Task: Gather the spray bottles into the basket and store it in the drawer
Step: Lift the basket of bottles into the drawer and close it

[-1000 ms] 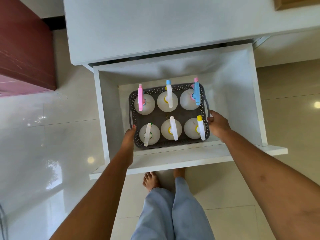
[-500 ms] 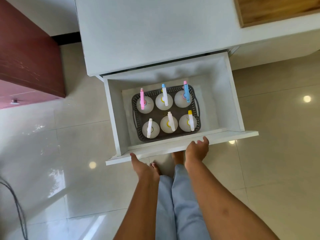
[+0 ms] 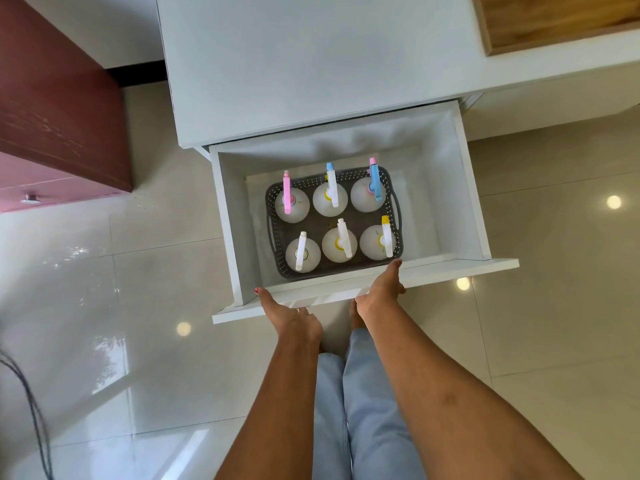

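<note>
A dark grey perforated basket (image 3: 394, 188) sits on the floor of the open white drawer (image 3: 467, 188). Several white spray bottles (image 3: 330, 199) stand upright in it, with pink, blue, white and yellow nozzles. My left hand (image 3: 291, 318) rests with straight fingers against the drawer's front panel (image 3: 450, 270), left of centre. Near the panel's middle, my right hand (image 3: 381, 292) lies on its top edge, fingers extended. Neither hand holds anything.
The drawer juts out from a white cabinet (image 3: 311, 64) over a glossy tiled floor (image 3: 121, 306). A dark red cabinet (image 3: 59, 98) stands at the left. A wooden tray (image 3: 554, 19) lies on the top right. A black cable (image 3: 31, 410) runs along the left edge. My legs are below the drawer.
Both hands let go of the basket handles, drew back out of the drawer and came to its front panel. The basket stays on the drawer floor.
</note>
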Motion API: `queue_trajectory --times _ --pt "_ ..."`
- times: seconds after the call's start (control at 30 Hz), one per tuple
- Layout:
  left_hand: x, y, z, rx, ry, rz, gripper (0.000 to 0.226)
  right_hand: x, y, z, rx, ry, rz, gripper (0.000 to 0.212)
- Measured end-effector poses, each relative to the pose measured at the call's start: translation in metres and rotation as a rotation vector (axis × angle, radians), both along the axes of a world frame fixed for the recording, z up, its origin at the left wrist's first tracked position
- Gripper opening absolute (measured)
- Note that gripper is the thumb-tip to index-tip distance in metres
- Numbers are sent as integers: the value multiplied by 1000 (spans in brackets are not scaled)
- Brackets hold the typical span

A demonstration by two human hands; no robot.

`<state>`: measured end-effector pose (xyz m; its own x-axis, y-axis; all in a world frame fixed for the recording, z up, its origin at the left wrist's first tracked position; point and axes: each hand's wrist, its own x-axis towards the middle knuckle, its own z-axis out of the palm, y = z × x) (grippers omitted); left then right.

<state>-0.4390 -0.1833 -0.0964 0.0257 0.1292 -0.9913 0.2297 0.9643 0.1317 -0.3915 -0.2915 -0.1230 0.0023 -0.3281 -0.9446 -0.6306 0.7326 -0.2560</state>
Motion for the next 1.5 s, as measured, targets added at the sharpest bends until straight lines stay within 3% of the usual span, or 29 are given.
queue_trajectory --times 0.43,0.6,0.77,1.0,1.5 --pt "62 13 5 42 -25 -8 101 61 9 17 61 -69 31 85" --pt "100 18 6 80 -47 -22 100 90 19 19 25 -177 220 82" --pt "138 26 3 112 -65 -71 98 132 22 23 113 -154 21 74" --pt "186 35 2 157 -108 -127 96 171 32 21 118 -218 86 83" --pt "259 60 3 272 -258 -337 65 247 36 18 125 -384 289 74"
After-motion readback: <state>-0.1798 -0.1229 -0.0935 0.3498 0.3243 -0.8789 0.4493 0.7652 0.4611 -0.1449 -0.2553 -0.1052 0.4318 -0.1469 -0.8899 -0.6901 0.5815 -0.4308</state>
